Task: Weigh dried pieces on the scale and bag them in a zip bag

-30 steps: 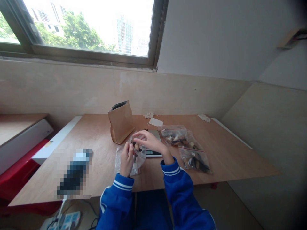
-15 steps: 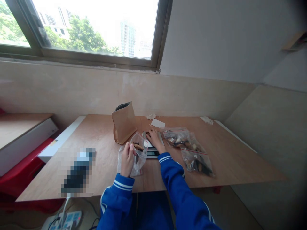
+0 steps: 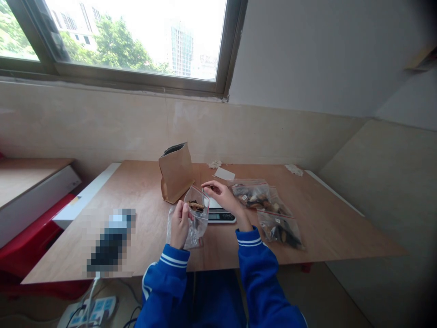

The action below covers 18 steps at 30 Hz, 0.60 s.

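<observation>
My left hand (image 3: 180, 222) is closed on the edge of a clear zip bag (image 3: 201, 223) whose mouth gapes upward. Brown dried slices (image 3: 195, 206) show inside that bag, near its top. My right hand (image 3: 222, 197) pinches a small dark brown piece (image 3: 209, 187), its kind too small to tell, just right of the bag's mouth. Beneath this hand lies a digital scale (image 3: 221, 217) with a lit display; the hand hides much of its pan. Behind the bag stands an open brown paper pouch (image 3: 176, 175).
Filled zip bags (image 3: 254, 197) lie right of the scale, another filled zip bag (image 3: 282, 231) nearer me. A white card (image 3: 225, 173) and crumpled tissue (image 3: 215, 164) lie toward the wall. Left on the table (image 3: 146, 255) is a pixelated dark object (image 3: 111, 246) with a white cable.
My right hand has lifted off the scale's pan with a small brown piece and moved to the zip bag's mouth. My left hand keeps holding the bag.
</observation>
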Tool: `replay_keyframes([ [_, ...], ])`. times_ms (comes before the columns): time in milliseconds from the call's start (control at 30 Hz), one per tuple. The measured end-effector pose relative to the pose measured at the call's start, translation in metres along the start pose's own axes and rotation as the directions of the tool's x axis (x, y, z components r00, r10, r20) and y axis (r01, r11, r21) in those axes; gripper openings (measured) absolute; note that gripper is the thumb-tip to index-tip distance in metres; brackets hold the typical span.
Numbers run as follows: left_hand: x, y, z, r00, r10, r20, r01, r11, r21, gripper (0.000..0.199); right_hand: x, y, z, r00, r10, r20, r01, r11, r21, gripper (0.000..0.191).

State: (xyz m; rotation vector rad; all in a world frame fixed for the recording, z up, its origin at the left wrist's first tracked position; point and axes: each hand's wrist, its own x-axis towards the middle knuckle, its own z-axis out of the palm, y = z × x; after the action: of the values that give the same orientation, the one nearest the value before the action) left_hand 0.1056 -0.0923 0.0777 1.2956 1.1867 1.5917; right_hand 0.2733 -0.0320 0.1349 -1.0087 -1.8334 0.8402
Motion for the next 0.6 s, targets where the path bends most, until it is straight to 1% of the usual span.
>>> replay_keyframes([
  [67,-0.001,0.000,0.000,1.000,0.025,-0.005,-0.025,0.999,0.041,0.035,-0.003,-0.024,-0.003,0.982,0.014,0.188,-0.003,0.998,-0.058,0.030],
  [133,-0.002,0.001,0.000,0.998,0.055,-0.002,-0.054,0.995,0.078,0.036,-0.005,-0.040,-0.004,0.941,0.066,0.333,-0.024,0.991,-0.130,0.029],
  [167,-0.002,0.001,-0.001,0.998,0.066,0.003,-0.066,0.994,0.088,0.036,-0.005,-0.045,-0.003,0.919,0.099,0.382,-0.036,0.985,-0.168,0.029],
  [233,-0.004,0.001,-0.001,0.997,0.074,0.013,-0.075,0.993,0.094,0.037,-0.005,-0.052,-0.002,0.886,0.151,0.438,-0.045,0.969,-0.243,0.030],
  [300,-0.004,0.002,-0.002,0.998,0.068,0.016,-0.069,0.994,0.090,0.038,-0.004,-0.055,-0.002,0.879,0.154,0.451,-0.025,0.960,-0.279,0.035],
  [333,-0.005,0.002,-0.002,0.998,0.062,0.015,-0.063,0.994,0.085,0.039,-0.004,-0.056,-0.002,0.890,0.132,0.437,-0.008,0.962,-0.274,0.038],
  [367,-0.005,0.003,-0.002,0.998,0.056,0.011,-0.057,0.995,0.079,0.040,-0.005,-0.057,-0.004,0.910,0.103,0.402,0.006,0.965,-0.262,0.040],
  [400,-0.005,0.004,-0.003,0.999,0.050,0.003,-0.051,0.996,0.072,0.041,-0.007,-0.057,-0.006,0.938,0.072,0.340,0.017,0.968,-0.251,0.041],
  [467,-0.005,0.006,-0.003,0.999,0.043,-0.027,-0.041,0.997,0.061,0.042,-0.015,-0.054,-0.010,0.987,0.028,0.155,0.011,0.969,-0.248,0.040],
  [500,-0.005,0.008,-0.003,0.998,0.048,-0.046,-0.045,0.997,0.061,0.042,-0.021,-0.051,-0.010,0.998,0.028,0.052,-0.014,0.969,-0.248,0.038],
  [533,-0.006,0.009,-0.002,0.996,0.058,-0.061,-0.054,0.996,0.066,0.042,-0.028,-0.047,-0.009,0.998,0.045,-0.040,-0.054,0.971,-0.233,0.038],
  [567,-0.006,0.010,-0.001,0.994,0.070,-0.085,-0.063,0.995,0.080,0.042,-0.036,-0.042,-0.007,0.991,0.081,-0.105,-0.100,0.975,-0.197,0.042],
  [600,-0.006,0.011,0.000,0.991,0.082,-0.103,-0.073,0.993,0.095,0.042,-0.044,-0.037,-0.002,0.982,0.130,-0.137,-0.150,0.979,-0.140,0.051],
])
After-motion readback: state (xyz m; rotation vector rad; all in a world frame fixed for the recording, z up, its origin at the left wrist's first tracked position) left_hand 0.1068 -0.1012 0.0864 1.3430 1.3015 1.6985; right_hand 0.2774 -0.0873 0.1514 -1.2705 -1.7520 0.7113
